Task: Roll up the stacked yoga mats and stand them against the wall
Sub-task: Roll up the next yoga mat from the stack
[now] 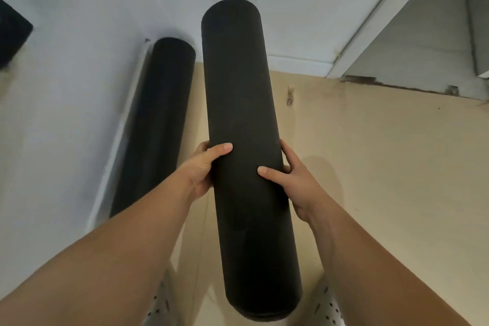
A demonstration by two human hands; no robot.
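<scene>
1. Plainly, the left hand (pixel 203 169) and the right hand (pixel 288 180) each clasped the rolled mat (pixel 243 119) from opposite sides at about mid-length, thumbs across its near face and fingers wrapped behind.
2. The rolled mat was carried lengthwise, its near end above the patterned trousers (pixel 326 307) and its far end towards the white wall (pixel 66 103). Whether that far end touched anything could not be told.
3. Judgement: a foam roll, light for its bulk, soft enough to dent, with a matt surface unlikely to slip. Its loose edge was not visible and may unwind if the grip eases. The two-sided, mid-length hold appeared sound.
4. A second rolled mat (pixel 156 124) rested against the wall, left of the first, above the beige floor (pixel 383 167).
</scene>
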